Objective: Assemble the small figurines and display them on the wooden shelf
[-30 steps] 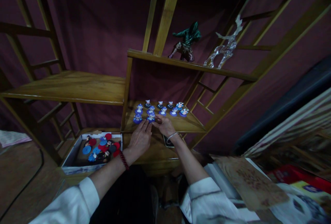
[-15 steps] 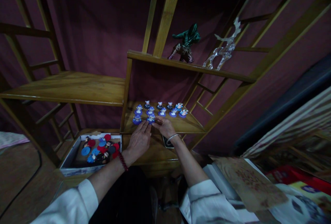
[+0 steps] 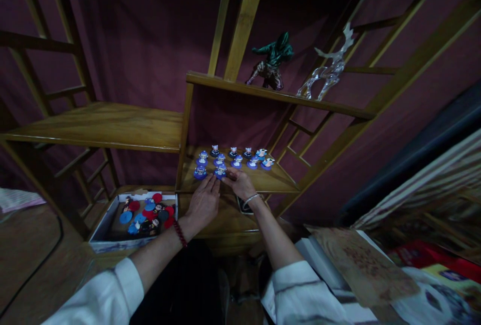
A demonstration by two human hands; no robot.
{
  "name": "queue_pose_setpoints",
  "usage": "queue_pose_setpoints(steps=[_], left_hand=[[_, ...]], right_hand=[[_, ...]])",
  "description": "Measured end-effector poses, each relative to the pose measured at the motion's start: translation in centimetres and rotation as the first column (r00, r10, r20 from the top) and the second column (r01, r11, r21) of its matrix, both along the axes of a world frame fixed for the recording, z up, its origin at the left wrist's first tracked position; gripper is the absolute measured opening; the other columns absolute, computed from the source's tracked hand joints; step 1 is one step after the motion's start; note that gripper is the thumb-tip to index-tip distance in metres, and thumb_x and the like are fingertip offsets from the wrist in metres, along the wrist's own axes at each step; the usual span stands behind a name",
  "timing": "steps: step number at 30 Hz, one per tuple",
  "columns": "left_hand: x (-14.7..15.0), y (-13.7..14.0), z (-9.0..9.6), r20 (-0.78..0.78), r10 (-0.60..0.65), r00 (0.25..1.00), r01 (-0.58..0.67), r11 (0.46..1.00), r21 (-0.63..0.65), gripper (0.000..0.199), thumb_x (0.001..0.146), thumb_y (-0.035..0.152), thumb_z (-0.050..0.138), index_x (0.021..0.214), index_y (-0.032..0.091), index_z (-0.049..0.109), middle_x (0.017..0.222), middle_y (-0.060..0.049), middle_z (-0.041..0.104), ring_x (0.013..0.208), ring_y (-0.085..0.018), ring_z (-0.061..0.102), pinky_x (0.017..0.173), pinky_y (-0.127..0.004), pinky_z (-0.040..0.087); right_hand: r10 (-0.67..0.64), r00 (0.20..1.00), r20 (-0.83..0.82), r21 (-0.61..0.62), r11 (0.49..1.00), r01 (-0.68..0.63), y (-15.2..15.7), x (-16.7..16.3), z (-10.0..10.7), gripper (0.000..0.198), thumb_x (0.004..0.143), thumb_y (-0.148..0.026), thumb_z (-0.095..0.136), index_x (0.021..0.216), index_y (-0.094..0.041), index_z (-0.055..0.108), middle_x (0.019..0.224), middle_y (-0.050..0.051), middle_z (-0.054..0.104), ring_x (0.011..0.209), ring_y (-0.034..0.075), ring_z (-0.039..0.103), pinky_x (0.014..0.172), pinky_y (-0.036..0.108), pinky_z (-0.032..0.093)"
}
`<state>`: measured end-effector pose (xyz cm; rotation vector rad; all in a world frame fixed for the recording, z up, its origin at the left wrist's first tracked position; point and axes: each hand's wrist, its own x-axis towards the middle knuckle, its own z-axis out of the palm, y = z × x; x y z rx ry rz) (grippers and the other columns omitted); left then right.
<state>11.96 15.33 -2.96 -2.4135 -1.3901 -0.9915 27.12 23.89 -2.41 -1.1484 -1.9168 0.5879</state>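
A small purple-based figurine (image 3: 220, 171) stands upright in the front row on the low wooden shelf (image 3: 259, 183). The fingertips of my left hand (image 3: 204, 204) press together at its front left edge, thumb hidden. From the right, my right hand (image 3: 240, 185) pinches the same figurine by its base. Beside it on the left is another purple figurine (image 3: 200, 171). Behind them are several purple figurines (image 3: 236, 161), with small dark-based figurines (image 3: 233, 151) at the back and blue-and-white ones (image 3: 267, 163) at the right end.
At lower left, an open box (image 3: 108, 237) holds jumbled figurines with red and blue bases. A dark flat object (image 3: 244, 207) lies under my right wrist. Above, a green hooded figure (image 3: 276, 59) and a clear deer (image 3: 328, 72) stand on the upper shelf (image 3: 285, 96). Papers (image 3: 361, 260) are stacked at right.
The view has shifted very slightly. Both hands stay at the same front-row figurine, with no clear movement of the figurines.
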Motion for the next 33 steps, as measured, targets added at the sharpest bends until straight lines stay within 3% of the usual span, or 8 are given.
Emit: queue_pose_setpoints(steps=[11,19,25,33], left_hand=[[-0.2,0.0,-0.3,-0.004,0.007,1.000,-0.007,1.000,0.030,0.038,0.081,0.012,0.037,0.113,-0.002,0.051,0.120,-0.022,0.052,0.122,-0.026,0.038,0.100,-0.042,0.036],[-0.3,0.2,-0.3,-0.009,-0.003,1.000,0.004,1.000,0.017,0.041,0.077,0.009,0.040,0.115,-0.002,0.050,0.121,-0.021,0.052,0.120,-0.025,0.040,0.101,-0.041,0.035],[-0.3,0.2,-0.2,0.011,-0.016,1.000,0.016,1.000,0.009,0.041,0.078,0.010,0.040,0.116,0.000,0.050,0.122,-0.018,0.052,0.119,-0.024,0.042,0.102,-0.039,0.035],[0.0,-0.1,-0.5,0.073,-0.015,0.997,0.013,0.999,0.035,0.040,0.079,0.015,0.040,0.117,0.005,0.050,0.123,-0.017,0.051,0.121,-0.026,0.039,0.100,-0.044,0.036]], right_hand=[[-0.093,0.995,0.031,0.018,0.996,0.092,-0.8,-0.3,0.3,0.027,0.067,-0.023,0.065,0.095,-0.024,0.062,0.096,0.000,0.066,0.091,0.016,0.060,0.085,0.033,0.047],[-0.088,0.996,0.003,-0.021,0.996,0.088,-0.1,-0.4,-0.3,0.031,0.066,-0.024,0.066,0.096,-0.020,0.061,0.095,0.003,0.066,0.090,0.016,0.061,0.085,0.033,0.047],[-0.117,0.992,-0.050,-0.003,0.993,0.117,0.3,-0.1,-0.9,0.049,0.064,-0.021,0.066,0.111,-0.022,0.053,0.092,0.001,0.064,0.085,0.014,0.060,0.082,0.030,0.048],[-0.073,0.995,-0.069,0.001,0.997,0.073,-0.2,-0.3,-0.3,0.048,0.066,-0.018,0.063,0.112,-0.021,0.051,0.092,0.002,0.064,0.090,0.015,0.060,0.087,0.033,0.046]])
